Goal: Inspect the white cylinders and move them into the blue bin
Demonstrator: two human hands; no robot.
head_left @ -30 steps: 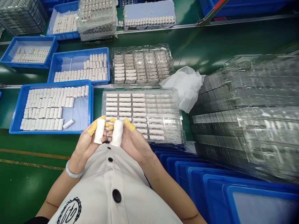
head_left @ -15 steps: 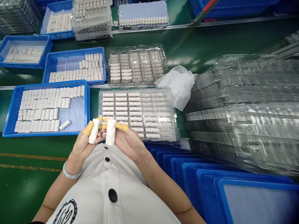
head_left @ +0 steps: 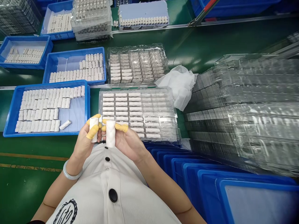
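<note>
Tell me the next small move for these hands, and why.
Probably lower the right hand and lay its white piece into the clear tray at its near-left corner. The piece is held upright right beside that corner, where pockets look unfilled, though partly hidden. The left hand holds a second piece.

White parts [head_left: 110,133] in both hands [head_left: 127,143]

White piece [head_left: 93,122] deeper in left hand [head_left: 83,145]

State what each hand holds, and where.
Left hand: one white part, pinched at its top and middle. Right hand: a second white part, pinched by its upper sides.
</note>
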